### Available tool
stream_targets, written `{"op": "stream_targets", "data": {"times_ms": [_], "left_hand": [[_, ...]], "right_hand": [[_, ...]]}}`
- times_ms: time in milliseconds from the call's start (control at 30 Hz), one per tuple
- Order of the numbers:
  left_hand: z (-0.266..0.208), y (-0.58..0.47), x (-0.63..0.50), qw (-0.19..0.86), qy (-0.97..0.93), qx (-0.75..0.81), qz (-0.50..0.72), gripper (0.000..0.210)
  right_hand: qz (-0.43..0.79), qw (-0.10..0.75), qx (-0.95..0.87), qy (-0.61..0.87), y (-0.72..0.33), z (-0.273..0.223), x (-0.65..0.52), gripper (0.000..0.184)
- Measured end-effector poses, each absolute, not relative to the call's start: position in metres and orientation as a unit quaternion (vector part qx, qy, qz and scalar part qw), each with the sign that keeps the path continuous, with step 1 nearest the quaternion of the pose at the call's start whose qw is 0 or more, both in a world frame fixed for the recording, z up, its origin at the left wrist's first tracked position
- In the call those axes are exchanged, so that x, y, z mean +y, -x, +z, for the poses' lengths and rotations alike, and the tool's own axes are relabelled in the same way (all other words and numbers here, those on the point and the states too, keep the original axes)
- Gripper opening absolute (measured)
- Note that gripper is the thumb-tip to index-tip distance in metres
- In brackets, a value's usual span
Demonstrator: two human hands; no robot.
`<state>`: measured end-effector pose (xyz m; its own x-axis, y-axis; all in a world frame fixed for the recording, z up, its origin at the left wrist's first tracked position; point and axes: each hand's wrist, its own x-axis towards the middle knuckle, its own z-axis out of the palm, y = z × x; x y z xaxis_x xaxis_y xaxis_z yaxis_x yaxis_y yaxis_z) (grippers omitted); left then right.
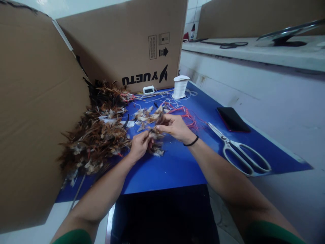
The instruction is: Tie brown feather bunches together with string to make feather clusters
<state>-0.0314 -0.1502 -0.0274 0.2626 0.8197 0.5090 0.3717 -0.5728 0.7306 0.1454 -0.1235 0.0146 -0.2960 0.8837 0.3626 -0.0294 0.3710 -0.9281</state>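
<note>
Brown and pale feathers (156, 135) are pinched in the fingers of my left hand (139, 145), low over the blue table. Close by on its right, my right hand (175, 127) has thumb and forefinger closed on another feather tuft (159, 118). Whether the two hands share one bunch, I cannot tell. Just beyond the fingers lies a small spread of light feathers (143, 114). Red string (186, 115) is tangled behind my right hand. To the left of my left hand is a large heap of brown feathers (99, 142).
Cardboard panels (114, 47) stand along the left and back. A white spool (180, 87) and a small digital timer (148, 89) sit at the table's rear. Silver-handled scissors (241, 152) and a dark phone (233, 119) lie on the right. A white ledge (266, 54) runs above.
</note>
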Motion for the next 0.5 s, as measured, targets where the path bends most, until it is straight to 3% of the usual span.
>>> {"op": "stream_targets", "data": {"times_ms": [500], "left_hand": [[-0.0275,0.0293,-0.1499,0.285,-0.738,0.407,0.457,0.036]], "right_hand": [[0.462,0.495,-0.665,0.314,-0.1422,0.0123,-0.1238,0.023]]}}
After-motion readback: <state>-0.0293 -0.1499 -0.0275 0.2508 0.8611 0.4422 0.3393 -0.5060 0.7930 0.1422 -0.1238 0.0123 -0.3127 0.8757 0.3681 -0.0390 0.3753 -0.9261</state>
